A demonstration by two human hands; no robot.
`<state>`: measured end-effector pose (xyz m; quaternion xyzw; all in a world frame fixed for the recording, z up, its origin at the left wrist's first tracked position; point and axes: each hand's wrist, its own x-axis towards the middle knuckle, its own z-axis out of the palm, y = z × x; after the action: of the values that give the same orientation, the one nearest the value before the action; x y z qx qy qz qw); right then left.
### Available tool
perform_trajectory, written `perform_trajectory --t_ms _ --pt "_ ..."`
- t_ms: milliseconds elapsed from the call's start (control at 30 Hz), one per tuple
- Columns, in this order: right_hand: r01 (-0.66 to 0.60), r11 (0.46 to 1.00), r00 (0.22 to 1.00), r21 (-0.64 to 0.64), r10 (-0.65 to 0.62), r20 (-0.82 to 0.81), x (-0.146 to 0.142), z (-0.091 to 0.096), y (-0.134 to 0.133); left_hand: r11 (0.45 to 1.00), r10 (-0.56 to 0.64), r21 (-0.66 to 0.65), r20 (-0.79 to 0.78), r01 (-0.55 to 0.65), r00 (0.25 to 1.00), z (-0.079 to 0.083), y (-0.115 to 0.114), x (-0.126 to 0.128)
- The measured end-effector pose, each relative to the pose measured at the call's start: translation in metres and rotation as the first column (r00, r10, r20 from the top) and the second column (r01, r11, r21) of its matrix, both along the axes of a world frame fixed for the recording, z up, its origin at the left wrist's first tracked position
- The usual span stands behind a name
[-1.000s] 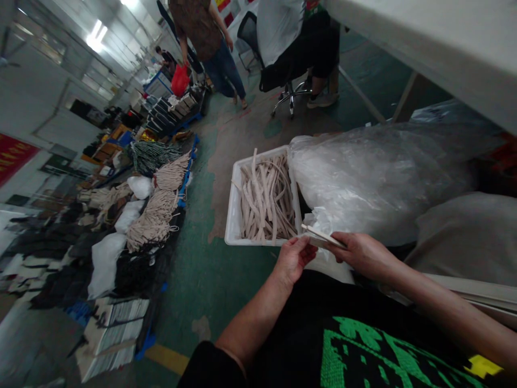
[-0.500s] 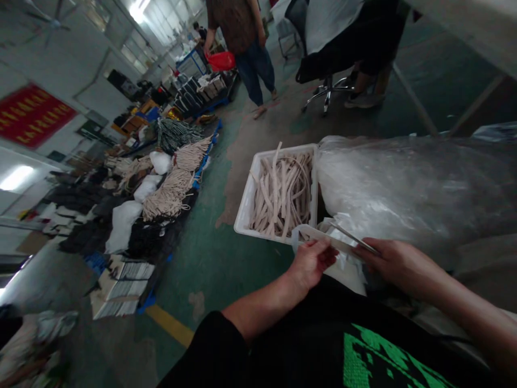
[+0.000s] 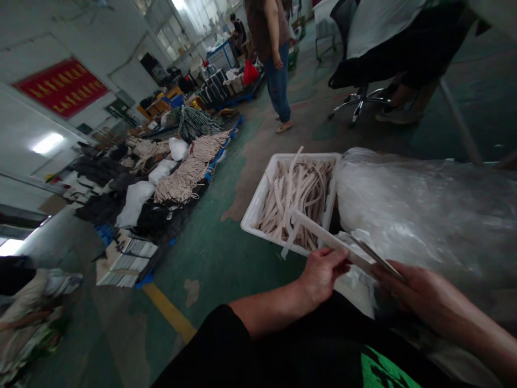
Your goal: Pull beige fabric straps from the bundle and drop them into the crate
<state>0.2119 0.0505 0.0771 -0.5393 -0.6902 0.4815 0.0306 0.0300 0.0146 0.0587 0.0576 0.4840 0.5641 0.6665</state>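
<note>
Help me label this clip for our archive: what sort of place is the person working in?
Probably a factory or workshop floor that handles strap or cord goods. A white bin of beige strips sits by the left hand, bundles of cords are heaped on the painted green floor, and another person stands nearby.

The standing person (image 3: 274,54) is cut off at the top edge. The right hand (image 3: 424,291) is blurred, so its grip on the strap (image 3: 323,237) is unclear.
</note>
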Motion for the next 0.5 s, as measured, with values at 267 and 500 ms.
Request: perform_trajectory --t_ms 267,500 --pt "0.030 0.994 0.999 0.105 -0.027 -0.028 -0.0002 -0.0043 0.0015 0.997 -0.072 0.033 0.014 0.071 0.997 0.0024 -0.0016 0.0028" --pt "-0.001 0.994 1.000 0.106 -0.001 0.017 -0.0015 -0.0048 0.0039 0.999 -0.023 0.025 -0.042 0.025 0.999 0.0013 -0.0008 0.0005"
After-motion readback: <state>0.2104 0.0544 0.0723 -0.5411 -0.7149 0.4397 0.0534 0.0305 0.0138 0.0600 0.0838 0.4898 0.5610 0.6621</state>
